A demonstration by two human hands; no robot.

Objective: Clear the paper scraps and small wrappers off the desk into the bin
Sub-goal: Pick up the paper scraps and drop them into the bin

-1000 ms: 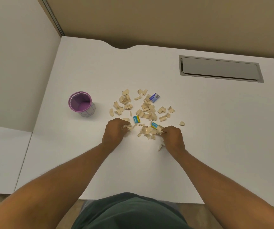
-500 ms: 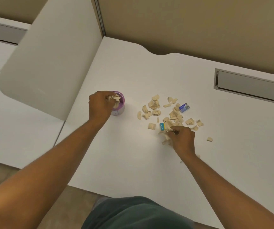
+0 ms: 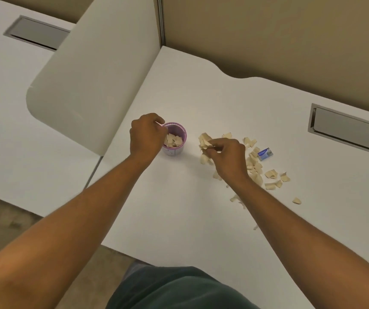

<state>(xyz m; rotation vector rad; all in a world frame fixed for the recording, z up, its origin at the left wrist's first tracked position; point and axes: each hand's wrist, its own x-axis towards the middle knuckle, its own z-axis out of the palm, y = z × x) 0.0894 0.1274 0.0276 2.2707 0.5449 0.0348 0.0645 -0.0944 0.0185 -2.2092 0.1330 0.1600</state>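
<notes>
The right hand [image 3: 228,158], pinching a bunch of paper scraps [image 3: 205,140], heads toward the purple bin [image 3: 175,139], where the left hand [image 3: 145,136] hovers curled, apparently empty; next, release over the rim, then gather the surface's [image 3: 190,208] remaining scraps and blue wrapper [image 3: 265,154].

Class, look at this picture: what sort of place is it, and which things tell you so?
Probably an office cubicle: a white desk with a cable hatch, a tan partition behind, and a white side divider.

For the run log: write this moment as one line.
left hand at purple bin rim, scraps inside | right hand pinching paper scraps | loose scraps, blue wrapper on desk
</notes>
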